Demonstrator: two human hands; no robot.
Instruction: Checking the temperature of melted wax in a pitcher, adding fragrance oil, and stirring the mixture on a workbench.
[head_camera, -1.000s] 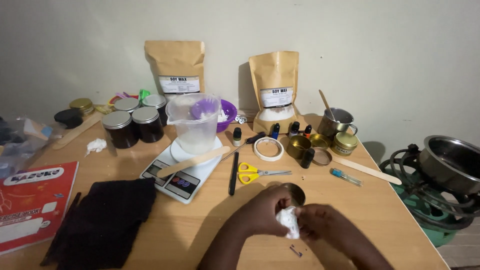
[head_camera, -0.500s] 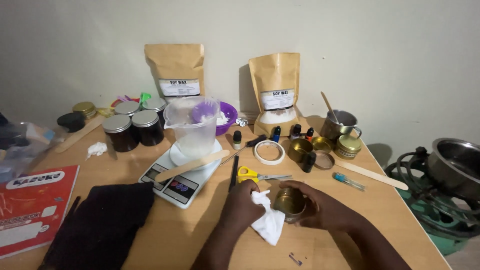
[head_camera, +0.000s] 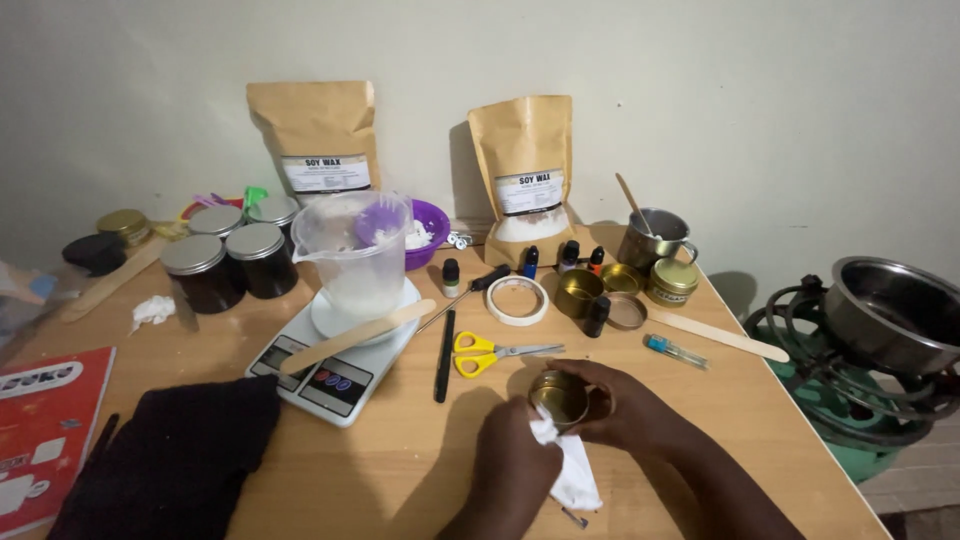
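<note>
Pale wall backs a wooden table (head_camera: 420, 470) crowded with candle-making gear; at the far left lie a red booklet (head_camera: 45, 430) and a black cloth (head_camera: 170, 465), with four dark lidded jars (head_camera: 225, 262) behind them; next comes a white kitchen scale (head_camera: 335, 360) carrying a clear plastic jug (head_camera: 355, 250) (a flat wooden stick (head_camera: 355, 335) rests across the scale); two brown paper pouches (head_camera: 525, 165) stand upright against the wall; yellow-handled scissors (head_camera: 485, 352) lie just ahead of the hands; the left hand (head_camera: 515, 465) is closed on a white tissue (head_camera: 570, 470), pressing it at the rim of a small gold tin (head_camera: 560, 398); the right hand (head_camera: 625, 405) curls around that tin, holding it above the table's near edge; further right sit more gold tins (head_camera: 625, 285), a steel cup (head_camera: 655, 238), and a metal pot (head_camera: 890, 310) on a green burner (head_camera: 850, 400).
</note>
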